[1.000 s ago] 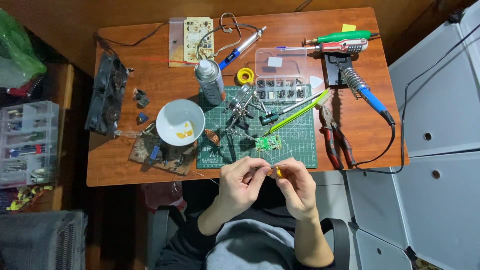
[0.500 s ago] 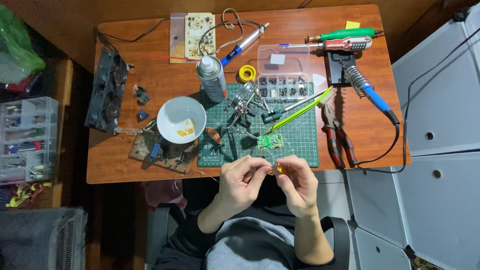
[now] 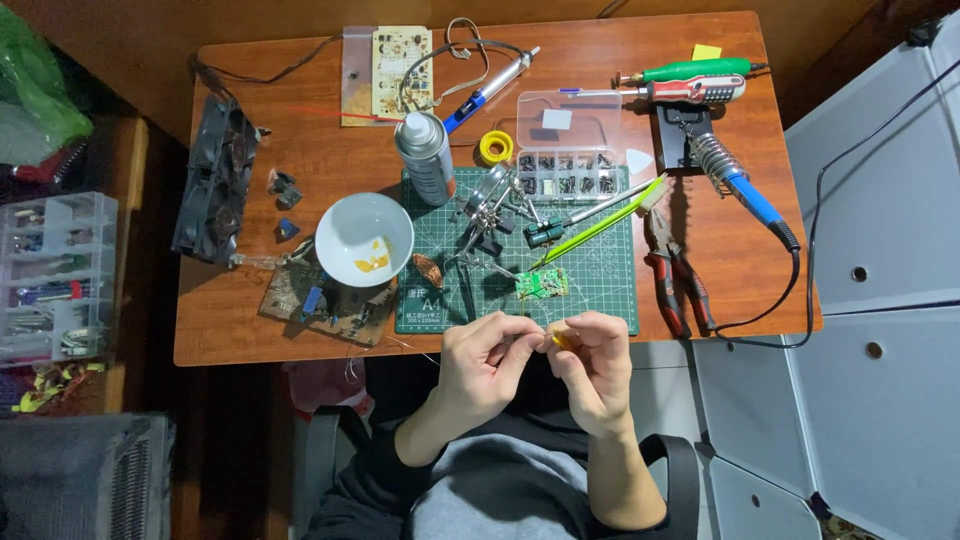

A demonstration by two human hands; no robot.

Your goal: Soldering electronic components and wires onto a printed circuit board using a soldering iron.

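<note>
A small yellow part (image 3: 562, 340), low centre of the frame, sits pinched in the right hand (image 3: 592, 368), its grip closed on it; the left hand (image 3: 485, 362) pinches alongside. It could drop off the tabletop (image 3: 760, 200) edge if either pinch slackens.

The small yellow part (image 3: 562, 340) pinched between both hands is mostly hidden by fingertips (image 3: 548, 330).

I see a small yellow part (image 3: 562, 340) between my fingers, a green gridded cutting mat (image 3: 600, 290), a white bowl (image 3: 364, 238) with yellow bits inside, red-handled pliers (image 3: 680, 285), a blue-handled soldering iron (image 3: 745, 190) and a reddish-brown wooden table (image 3: 600, 60).
</note>
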